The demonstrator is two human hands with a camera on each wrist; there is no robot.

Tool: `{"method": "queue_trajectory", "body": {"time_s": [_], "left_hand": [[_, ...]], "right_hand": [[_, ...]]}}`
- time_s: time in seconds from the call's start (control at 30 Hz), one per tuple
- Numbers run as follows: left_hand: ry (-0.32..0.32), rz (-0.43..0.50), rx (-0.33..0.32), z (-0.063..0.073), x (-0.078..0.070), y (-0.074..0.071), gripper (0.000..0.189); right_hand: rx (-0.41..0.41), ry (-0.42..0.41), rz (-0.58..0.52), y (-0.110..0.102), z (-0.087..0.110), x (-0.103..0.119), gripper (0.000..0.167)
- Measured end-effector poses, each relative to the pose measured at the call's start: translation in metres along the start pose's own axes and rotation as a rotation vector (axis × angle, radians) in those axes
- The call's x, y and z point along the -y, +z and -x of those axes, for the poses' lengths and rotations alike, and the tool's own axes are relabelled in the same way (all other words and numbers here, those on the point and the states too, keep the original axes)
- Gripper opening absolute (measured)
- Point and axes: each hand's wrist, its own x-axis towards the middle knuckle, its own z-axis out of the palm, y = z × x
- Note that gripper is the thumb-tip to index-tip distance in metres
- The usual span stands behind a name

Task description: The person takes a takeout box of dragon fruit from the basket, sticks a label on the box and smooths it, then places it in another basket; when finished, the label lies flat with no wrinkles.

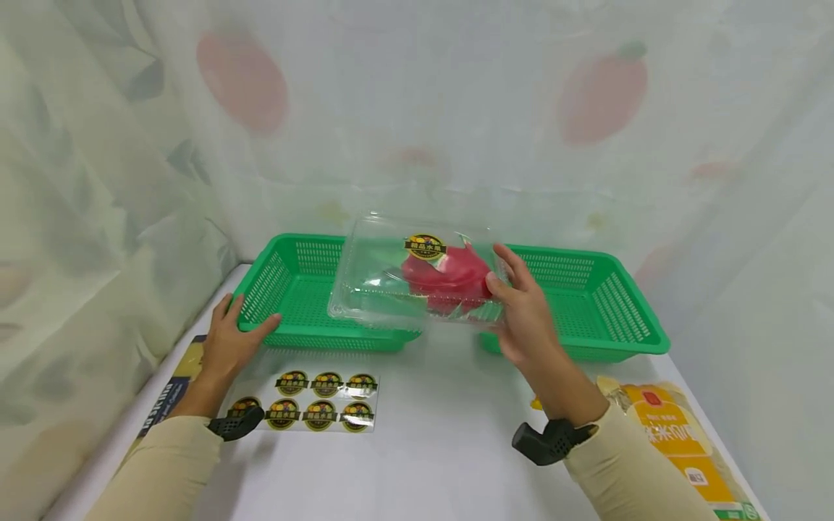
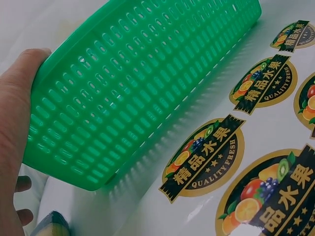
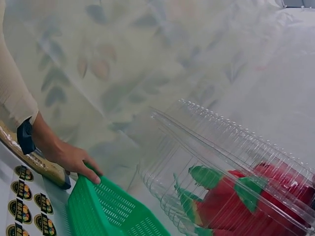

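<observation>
My right hand [image 1: 531,318] holds a clear plastic clamshell box [image 1: 371,268] by its right end, thumb on top. The box is raised and tilted over the gap between two green baskets. Inside lies a red dragon fruit [image 3: 221,206] with green scales, toward the hand's end. A black and gold round sticker [image 1: 426,247] is on the lid. With my left hand [image 1: 229,344] I grip the front left corner of the left green basket [image 2: 123,88], thumb at the rim. The right wrist view shows the box closed, its ribbed side toward the camera.
The right green basket [image 1: 625,349] stands at the back right. A sheet of round stickers [image 1: 306,394] lies before the left basket. An orange and clear package [image 1: 671,434] lies front right, another package [image 1: 171,398] along the left edge. Patterned curtains hang behind and at the sides.
</observation>
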Motion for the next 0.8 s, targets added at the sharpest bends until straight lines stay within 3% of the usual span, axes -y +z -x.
{"method": "queue_trajectory", "body": {"time_s": [0.47, 0.8], "left_hand": [[-0.022, -0.012, -0.042, 0.005, -0.002, 0.006, 0.096], [-0.015, -0.005, -0.040, 0.004, -0.006, 0.010, 0.097]], "right_hand": [[-0.004, 0.037, 0.018, 0.040, -0.042, -0.023, 0.046], [0.004, -0.015, 0.017, 0.063, -0.072, -0.056, 0.045]]}}
